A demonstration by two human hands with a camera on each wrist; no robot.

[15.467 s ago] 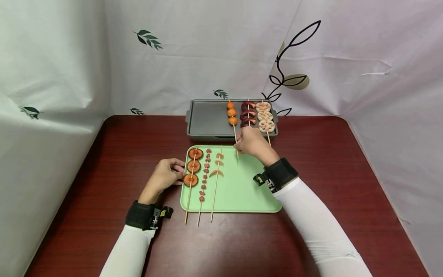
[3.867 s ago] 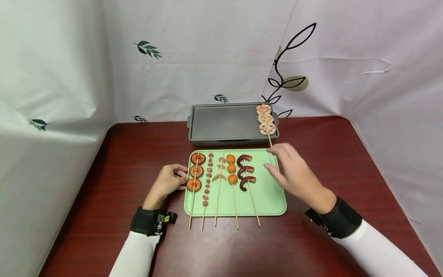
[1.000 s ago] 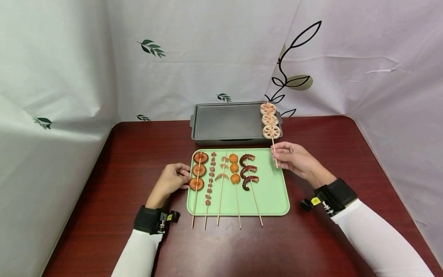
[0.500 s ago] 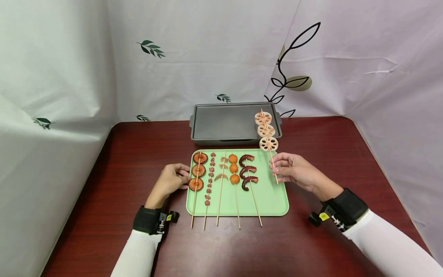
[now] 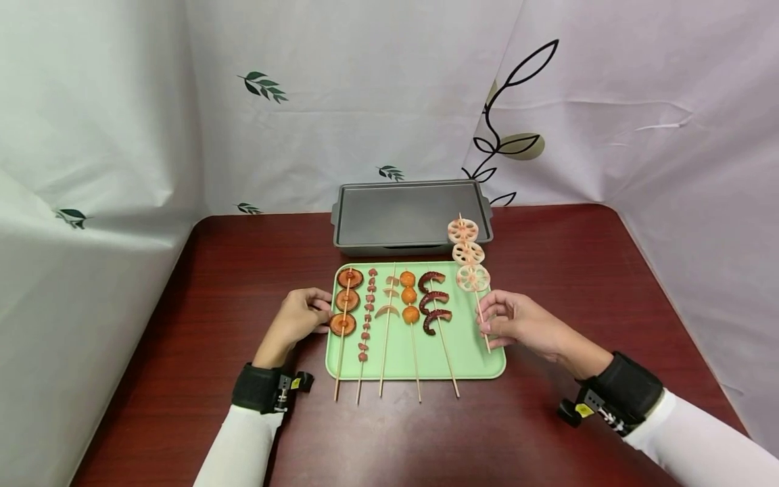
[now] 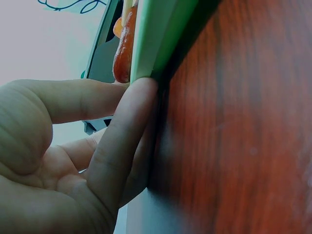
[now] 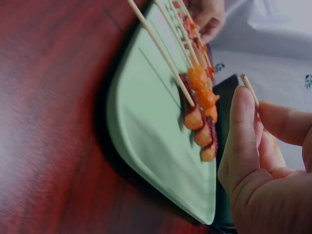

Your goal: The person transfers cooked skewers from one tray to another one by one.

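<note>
A dark red table (image 5: 548,270) bears a green tray (image 5: 475,358) and a grey pan (image 5: 389,216).

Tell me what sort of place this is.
Probably a staged tabletop set, not a kitchen: a dark red wooden table curtained by white leaf-print sheets, with toy-looking food skewers on a pale green plastic tray before an empty grey metal baking pan.
</note>
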